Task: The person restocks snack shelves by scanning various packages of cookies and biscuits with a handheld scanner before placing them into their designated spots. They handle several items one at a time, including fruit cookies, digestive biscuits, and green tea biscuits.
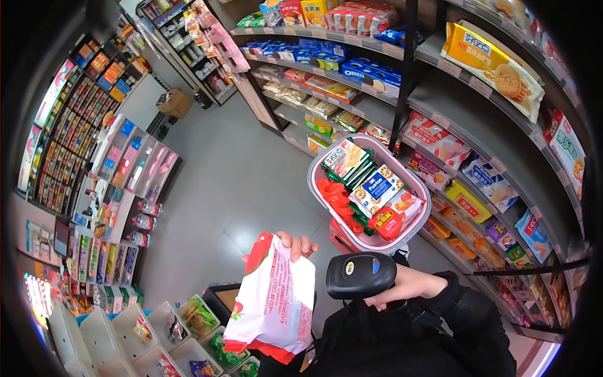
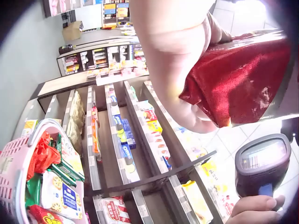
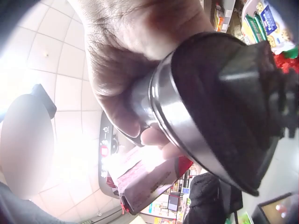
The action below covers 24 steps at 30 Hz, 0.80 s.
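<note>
My left hand [image 1: 297, 245] holds a white and red snack packet [image 1: 273, 298] by its upper end, printed side up, in the head view. In the left wrist view the fingers of that hand [image 2: 173, 60] curl round the packet's shiny red end [image 2: 247, 79]. My right hand [image 1: 408, 286] grips a black barcode scanner [image 1: 358, 276] by its handle, just right of the packet. The scanner's window [image 2: 262, 156] shows in the left wrist view. Up close in the right wrist view, fingers [image 3: 119, 112] wrap the handle, with the packet [image 3: 149, 179] beyond.
A pink basket [image 1: 316, 182] ahead holds biscuit packs [image 1: 377, 190] and a red bag [image 1: 336, 200]. Shelves [image 1: 465, 107] of snacks line the right side. White bins [image 1: 135, 330] stand at the lower left, with a display counter [image 1: 135, 157] farther left. Grey floor [image 1: 232, 157] lies between.
</note>
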Motion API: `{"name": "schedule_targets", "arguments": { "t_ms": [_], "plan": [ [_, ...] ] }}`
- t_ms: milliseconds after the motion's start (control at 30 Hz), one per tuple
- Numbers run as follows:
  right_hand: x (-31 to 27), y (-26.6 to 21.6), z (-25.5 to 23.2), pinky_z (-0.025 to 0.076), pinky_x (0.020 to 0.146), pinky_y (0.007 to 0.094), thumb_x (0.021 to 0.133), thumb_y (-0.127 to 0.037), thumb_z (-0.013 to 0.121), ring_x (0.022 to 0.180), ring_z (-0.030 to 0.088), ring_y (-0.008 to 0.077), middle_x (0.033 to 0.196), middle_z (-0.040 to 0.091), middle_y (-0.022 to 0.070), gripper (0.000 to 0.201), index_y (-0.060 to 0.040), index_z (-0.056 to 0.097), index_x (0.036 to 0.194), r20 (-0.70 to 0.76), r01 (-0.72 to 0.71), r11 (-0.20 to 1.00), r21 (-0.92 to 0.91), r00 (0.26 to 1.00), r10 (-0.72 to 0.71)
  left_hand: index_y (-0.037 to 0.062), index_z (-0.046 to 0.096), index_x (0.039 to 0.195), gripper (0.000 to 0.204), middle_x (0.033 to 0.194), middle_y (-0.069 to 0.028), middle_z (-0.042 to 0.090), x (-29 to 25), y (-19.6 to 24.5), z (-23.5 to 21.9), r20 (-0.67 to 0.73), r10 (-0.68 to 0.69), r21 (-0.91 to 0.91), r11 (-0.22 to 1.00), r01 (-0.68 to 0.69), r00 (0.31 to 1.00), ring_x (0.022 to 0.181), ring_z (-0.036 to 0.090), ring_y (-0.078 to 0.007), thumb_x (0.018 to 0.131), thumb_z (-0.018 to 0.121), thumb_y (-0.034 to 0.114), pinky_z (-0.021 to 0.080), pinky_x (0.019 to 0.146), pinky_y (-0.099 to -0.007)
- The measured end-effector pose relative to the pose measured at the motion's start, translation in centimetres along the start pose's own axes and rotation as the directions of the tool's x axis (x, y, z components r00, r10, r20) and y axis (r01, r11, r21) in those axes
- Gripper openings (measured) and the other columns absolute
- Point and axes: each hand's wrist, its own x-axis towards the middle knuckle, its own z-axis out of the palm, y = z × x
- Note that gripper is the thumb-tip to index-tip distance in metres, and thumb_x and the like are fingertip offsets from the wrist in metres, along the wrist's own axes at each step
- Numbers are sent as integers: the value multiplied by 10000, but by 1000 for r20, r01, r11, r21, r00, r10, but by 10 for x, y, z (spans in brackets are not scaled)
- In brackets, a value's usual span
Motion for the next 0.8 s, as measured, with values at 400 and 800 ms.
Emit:
{"name": "schedule_targets", "arguments": {
  "t_ms": [400, 800],
  "plan": [
    [-28, 12, 13, 414, 528, 206, 755, -117, 591, 545, 498, 62, 726, 535, 6, 244, -21, 484, 952, -113, 66, 997, 44, 992, -61, 35, 471, 980, 707, 738, -61, 534, 1, -18, 1, 57, -70, -69, 995, 74, 996, 943, 432, -235, 709, 401, 684, 267, 878, -396],
    [-110, 28, 2, 426, 699, 243, 758, -76, 586, 742, 522, 112, 885, 573, 57, 320, -13, 483, 1054, -320, 406, 894, 192, 887, -334, 4, 451, 954, 789, 739, -119, 499, 3, -81, 18, -359, -338, -48, 938, 344, 870, 732, 525, -293, 683, 324, 734, 431, 605, -362]
  ]
}}
